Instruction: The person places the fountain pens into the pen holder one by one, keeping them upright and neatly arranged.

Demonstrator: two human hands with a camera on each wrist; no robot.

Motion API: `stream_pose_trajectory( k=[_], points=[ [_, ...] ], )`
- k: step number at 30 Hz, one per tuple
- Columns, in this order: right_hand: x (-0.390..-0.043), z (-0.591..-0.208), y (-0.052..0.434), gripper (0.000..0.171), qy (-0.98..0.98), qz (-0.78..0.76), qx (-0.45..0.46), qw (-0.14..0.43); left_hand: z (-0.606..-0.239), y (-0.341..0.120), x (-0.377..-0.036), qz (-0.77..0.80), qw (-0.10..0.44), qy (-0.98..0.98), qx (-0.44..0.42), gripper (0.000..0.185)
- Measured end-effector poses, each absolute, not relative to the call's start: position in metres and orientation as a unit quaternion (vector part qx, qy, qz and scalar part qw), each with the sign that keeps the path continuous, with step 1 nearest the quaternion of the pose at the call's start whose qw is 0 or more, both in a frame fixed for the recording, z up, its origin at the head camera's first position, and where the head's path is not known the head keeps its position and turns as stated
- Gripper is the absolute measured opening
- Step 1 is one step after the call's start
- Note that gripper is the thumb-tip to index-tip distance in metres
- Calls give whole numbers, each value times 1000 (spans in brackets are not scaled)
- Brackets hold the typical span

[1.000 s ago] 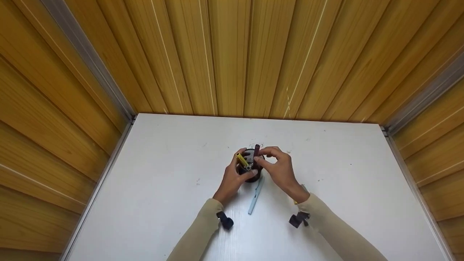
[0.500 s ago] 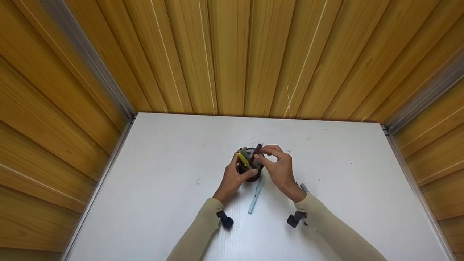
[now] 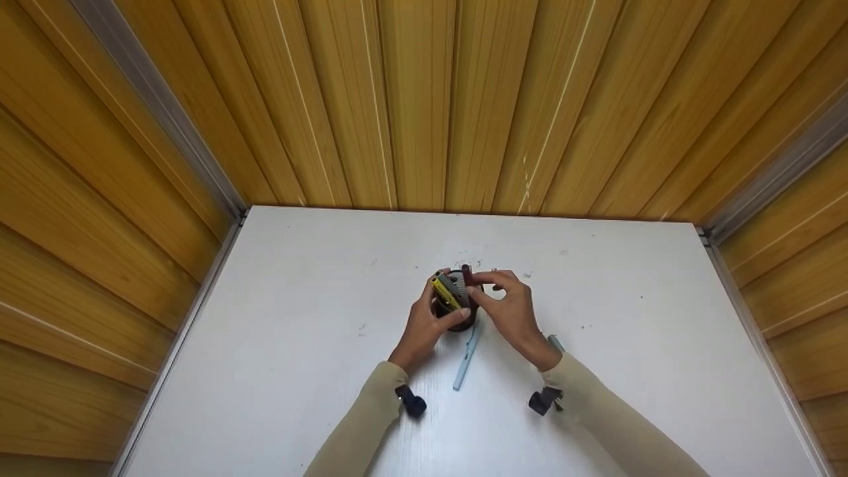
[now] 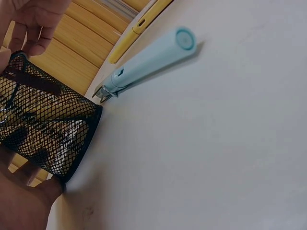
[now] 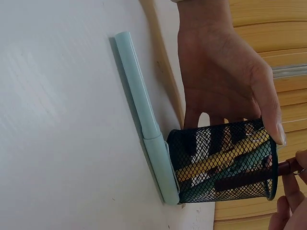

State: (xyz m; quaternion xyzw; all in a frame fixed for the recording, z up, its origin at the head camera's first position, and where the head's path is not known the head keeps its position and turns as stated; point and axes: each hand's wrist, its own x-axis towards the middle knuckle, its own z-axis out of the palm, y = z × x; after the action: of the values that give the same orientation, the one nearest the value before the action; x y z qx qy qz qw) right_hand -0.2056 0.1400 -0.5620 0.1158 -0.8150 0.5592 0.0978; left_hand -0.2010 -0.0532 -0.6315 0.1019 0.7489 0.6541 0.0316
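A black mesh pen cup (image 5: 220, 163) stands on the white table, with my left hand (image 3: 424, 324) curled round its left side and the thumb near its rim. My right hand (image 3: 510, 308) pinches a dark red pen (image 5: 287, 167) by its upper end. The pen's lower part is inside the cup, visible through the mesh. A yellow pen (image 3: 445, 293) and a grey-green pen (image 3: 454, 285) lean together toward the cup's left rim. Just in front of the cup, a light blue capped pen (image 3: 465, 361) lies on the table.
Another yellow pen (image 4: 136, 31) lies on the table beyond the light blue one in the left wrist view. Beside my right wrist, the end of a teal pen (image 3: 555, 342) shows, mostly hidden by the arm. Wood-look panels (image 3: 417, 106) rise behind the table.
The dark red pen tilted right, then came back more upright and slightly lower in the cup. The grey-green pen now leans beside the yellow one. The left hand has stayed on the cup.
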Motion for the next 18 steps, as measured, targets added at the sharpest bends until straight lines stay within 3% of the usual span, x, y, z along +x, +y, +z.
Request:
stream_pose_trajectory(
  k=[18],
  points=[
    [-192,-551,157,19,-809,559,103,147,-631,-54,-200,651,33,752,97,87]
  ],
)
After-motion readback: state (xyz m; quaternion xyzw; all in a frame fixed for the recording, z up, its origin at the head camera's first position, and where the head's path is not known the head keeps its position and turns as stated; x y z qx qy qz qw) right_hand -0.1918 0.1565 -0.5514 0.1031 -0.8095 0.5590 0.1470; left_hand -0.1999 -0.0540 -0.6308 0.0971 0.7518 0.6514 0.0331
